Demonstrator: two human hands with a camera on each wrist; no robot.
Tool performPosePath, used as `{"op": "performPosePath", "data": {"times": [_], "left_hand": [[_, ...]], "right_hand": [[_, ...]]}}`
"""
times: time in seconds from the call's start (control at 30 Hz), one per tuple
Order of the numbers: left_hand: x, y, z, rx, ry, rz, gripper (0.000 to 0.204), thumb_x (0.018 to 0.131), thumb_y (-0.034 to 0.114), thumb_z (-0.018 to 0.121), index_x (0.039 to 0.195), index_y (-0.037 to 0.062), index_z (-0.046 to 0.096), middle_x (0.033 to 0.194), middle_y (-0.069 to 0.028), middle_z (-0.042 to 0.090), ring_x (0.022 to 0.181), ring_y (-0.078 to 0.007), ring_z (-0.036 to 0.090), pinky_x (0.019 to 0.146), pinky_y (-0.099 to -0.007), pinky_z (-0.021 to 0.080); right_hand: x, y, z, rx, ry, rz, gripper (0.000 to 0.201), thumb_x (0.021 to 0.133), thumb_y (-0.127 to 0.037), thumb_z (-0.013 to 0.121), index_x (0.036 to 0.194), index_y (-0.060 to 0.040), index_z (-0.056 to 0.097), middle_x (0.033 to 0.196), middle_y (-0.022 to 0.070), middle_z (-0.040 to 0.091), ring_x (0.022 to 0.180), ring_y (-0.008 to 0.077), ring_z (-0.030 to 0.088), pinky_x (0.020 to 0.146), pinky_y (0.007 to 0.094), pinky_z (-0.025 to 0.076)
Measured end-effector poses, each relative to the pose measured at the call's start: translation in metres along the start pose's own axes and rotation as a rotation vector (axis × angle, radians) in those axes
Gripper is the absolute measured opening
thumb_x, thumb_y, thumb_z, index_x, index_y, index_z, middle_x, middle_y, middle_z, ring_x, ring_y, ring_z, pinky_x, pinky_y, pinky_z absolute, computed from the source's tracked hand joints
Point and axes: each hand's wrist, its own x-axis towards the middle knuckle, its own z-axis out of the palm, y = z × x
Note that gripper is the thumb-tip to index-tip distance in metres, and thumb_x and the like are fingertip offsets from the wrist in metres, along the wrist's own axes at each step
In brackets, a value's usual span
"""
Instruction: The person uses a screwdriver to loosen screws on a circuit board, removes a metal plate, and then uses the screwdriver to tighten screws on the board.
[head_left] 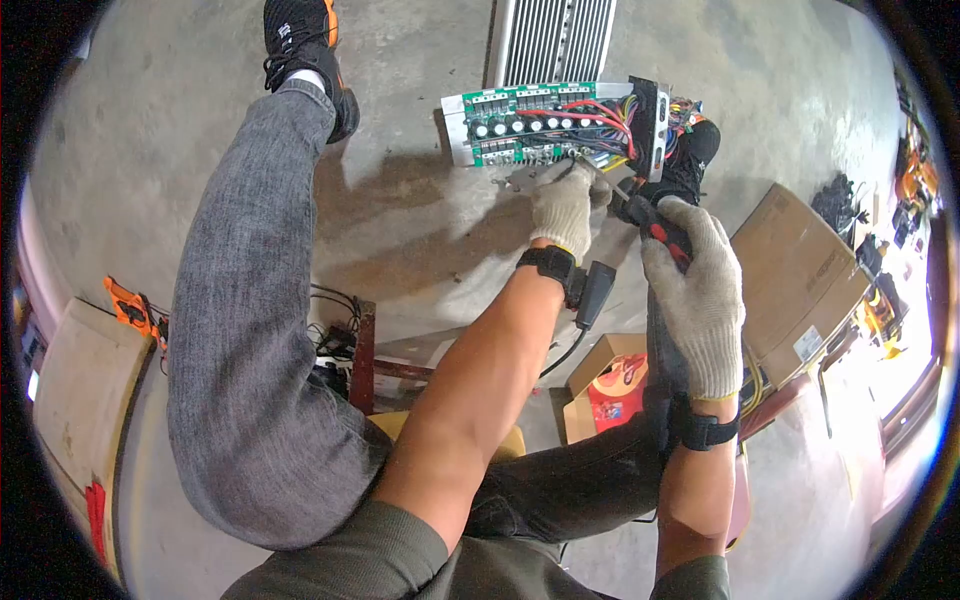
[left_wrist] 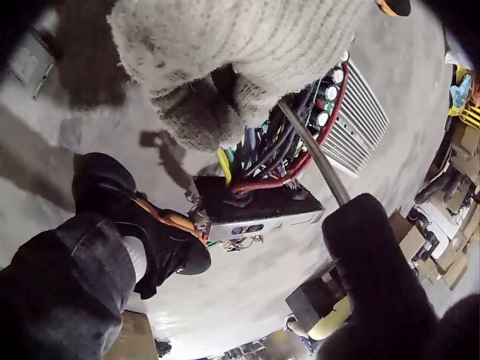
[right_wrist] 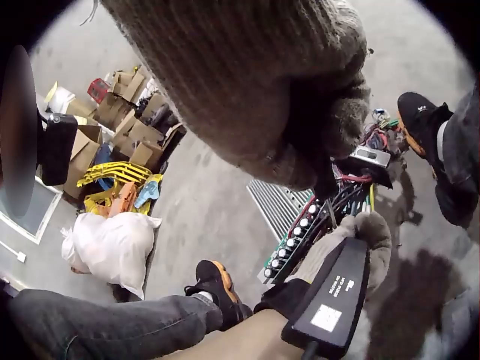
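Cardboard box (head_left: 800, 270) right on concrete floor (head_left: 400, 200); orange meter (head_left: 130, 310) far left; white sack (right_wrist: 112, 244) beside yellow items (right_wrist: 120, 176).

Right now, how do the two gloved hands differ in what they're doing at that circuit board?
The left hand reaches down to the wires at the edge of the circuit board; what its fingers hold is unclear. The right hand is off the board, its fingers curled round a screwdriver with a red-and-black handle. The left hand sits nearer the board, the right hand further back. Both wear knitted grey gloves and black wrist straps.
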Motion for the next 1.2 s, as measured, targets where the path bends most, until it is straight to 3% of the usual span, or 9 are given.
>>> {"op": "performPosePath", "data": {"times": [0.2, 0.27, 0.37, 0.6, 0.77, 0.93, 1.0, 1.17, 1.2], "left_hand": [[0.009, -0.008, 0.001, -0.081, 0.027, -0.002, 0.016, 0.098, 0.017, 0.063, 0.098, 0.0080, 0.075, 0.088, -0.0020, 0.072, 0.074, -0.0149, 0.067, 0.069, -0.0296, 0.054], [0.004, -0.002, 0.004, -0.089, 0.056, 0.018, 0.015, 0.097, 0.010, 0.058, 0.093, 0.0056, 0.072, 0.079, -0.0049, 0.070, 0.063, -0.0162, 0.066, 0.059, -0.0294, 0.056], [0.003, 0.000, 0.002, -0.018, 0.040, 0.025, 0.016, 0.096, 0.016, 0.063, 0.096, 0.0061, 0.076, 0.084, -0.0017, 0.073, 0.072, -0.0157, 0.067, 0.070, -0.0296, 0.054], [0.015, -0.011, 0.003, -0.145, 0.040, 0.016, 0.016, 0.094, 0.009, 0.054, 0.091, 0.0051, 0.070, 0.076, -0.0047, 0.069, 0.061, -0.0156, 0.066, 0.058, -0.0285, 0.056], [0.007, -0.004, 0.003, -0.187, -0.003, -0.056, 0.014, 0.097, 0.014, 0.061, 0.089, 0.0108, 0.071, 0.084, -0.0012, 0.070, 0.070, -0.0140, 0.064, 0.063, -0.0284, 0.053], [0.005, 0.001, 0.003, -0.139, -0.039, -0.054, 0.012, 0.098, 0.017, 0.062, 0.093, 0.0116, 0.072, 0.091, -0.0013, 0.071, 0.075, -0.0139, 0.066, 0.067, -0.0289, 0.054], [0.000, 0.008, 0.011, -0.171, 0.084, -0.084, 0.012, 0.097, 0.012, 0.060, 0.092, 0.0069, 0.070, 0.078, -0.0045, 0.070, 0.062, -0.0145, 0.066, 0.059, -0.0278, 0.057], [0.003, 0.004, 0.006, -0.262, 0.011, -0.076, 0.010, 0.098, 0.013, 0.063, 0.094, 0.0064, 0.069, 0.080, -0.0050, 0.071, 0.061, -0.0148, 0.067, 0.058, -0.0280, 0.058], [0.003, 0.006, 0.007, -0.267, 0.041, -0.098, 0.010, 0.098, 0.013, 0.063, 0.095, 0.0061, 0.069, 0.080, -0.0052, 0.071, 0.061, -0.0146, 0.067, 0.058, -0.0280, 0.058]], "right_hand": [[0.004, -0.001, 0.004, -0.059, -0.004, -0.040, 0.035, 0.084, -0.004, 0.072, 0.118, -0.0037, 0.064, 0.110, 0.0191, 0.067, 0.101, 0.0385, 0.068, 0.088, 0.0414, 0.054], [0.006, -0.005, 0.005, -0.082, -0.001, -0.046, 0.034, 0.084, -0.003, 0.072, 0.117, -0.0037, 0.064, 0.110, 0.0192, 0.067, 0.101, 0.0393, 0.067, 0.088, 0.0417, 0.054], [0.007, -0.011, 0.005, -0.056, -0.003, -0.041, 0.032, 0.084, -0.004, 0.072, 0.116, -0.0035, 0.065, 0.109, 0.0193, 0.067, 0.100, 0.0404, 0.067, 0.087, 0.0426, 0.054], [0.010, -0.019, 0.009, -0.124, -0.003, -0.047, 0.033, 0.084, -0.001, 0.070, 0.117, -0.0050, 0.065, 0.106, 0.0190, 0.065, 0.098, 0.0402, 0.066, 0.085, 0.0437, 0.055], [0.013, -0.029, 0.012, -0.171, 0.016, -0.080, 0.037, 0.082, 0.001, 0.069, 0.118, -0.0060, 0.064, 0.109, 0.0187, 0.063, 0.099, 0.0405, 0.066, 0.085, 0.0446, 0.055], [0.013, -0.042, 0.013, -0.222, 0.016, -0.127, 0.039, 0.085, -0.001, 0.069, 0.123, -0.0078, 0.061, 0.109, 0.0205, 0.061, 0.098, 0.0423, 0.066, 0.082, 0.0474, 0.055], [0.015, -0.043, 0.012, -0.195, 0.044, -0.096, 0.038, 0.087, -0.002, 0.069, 0.124, -0.0071, 0.061, 0.110, 0.0216, 0.061, 0.098, 0.0436, 0.066, 0.081, 0.0483, 0.056], [0.012, -0.040, 0.017, -0.191, 0.082, 0.047, 0.042, 0.091, -0.004, 0.067, 0.131, -0.0061, 0.055, 0.116, 0.0245, 0.061, 0.100, 0.0463, 0.067, 0.083, 0.0493, 0.056], [0.010, -0.041, 0.016, -0.186, 0.078, -0.018, 0.047, 0.092, -0.004, 0.066, 0.137, -0.0072, 0.052, 0.120, 0.0249, 0.060, 0.103, 0.0455, 0.067, 0.084, 0.0493, 0.057]]}}
